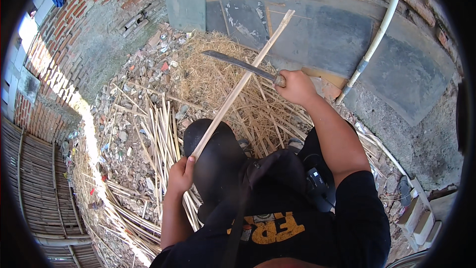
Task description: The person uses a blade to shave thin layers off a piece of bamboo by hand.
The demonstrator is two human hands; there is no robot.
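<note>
My left hand is closed round the near end of a long, pale bamboo strip, which slants up and away to the right above my left knee. In my right hand is the handle of a machete, its dark blade pointing left. The blade crosses the strip in its upper half; whether it cuts into the wood I cannot tell. Beneath them a heap of thin straw-coloured shavings covers the ground in front of my feet.
Several split bamboo strips lie in a pile to my left, over rubble. Grey panels lean on the wall ahead, with a white pipe at the right. A woven bamboo panel stands far left; wooden blocks lie at the lower right.
</note>
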